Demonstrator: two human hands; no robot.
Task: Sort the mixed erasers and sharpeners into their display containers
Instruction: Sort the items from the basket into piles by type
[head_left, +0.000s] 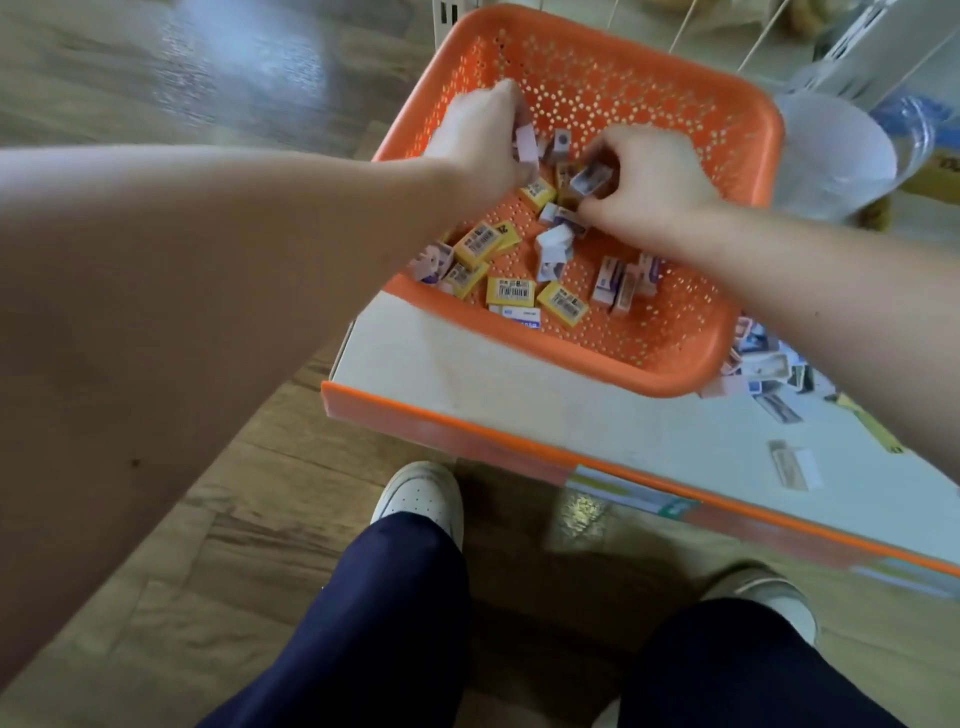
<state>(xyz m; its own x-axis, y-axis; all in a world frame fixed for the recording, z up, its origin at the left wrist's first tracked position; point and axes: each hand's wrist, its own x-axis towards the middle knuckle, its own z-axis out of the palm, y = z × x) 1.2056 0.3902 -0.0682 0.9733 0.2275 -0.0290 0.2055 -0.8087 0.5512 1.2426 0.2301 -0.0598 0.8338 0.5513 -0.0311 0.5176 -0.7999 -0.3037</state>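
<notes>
Fingers (506, 98) of left hand (483, 140) curled, pinched pale pink block (525, 143) over middle of orange basket (675, 374); right hand (649, 176) gripped small purple-white piece (592, 179), long axis slanted across basket; too blurred to tell eraser from sharpener; clear container (836, 156) stood just beyond basket's right rim, nearer right hand; yellow-wrapped pieces (511, 291) lay on basket's near floor.

Single head cam, wide-angle, looks steeply down and forward, close above the orange basket (675, 364); shoes below it in frame.
</notes>
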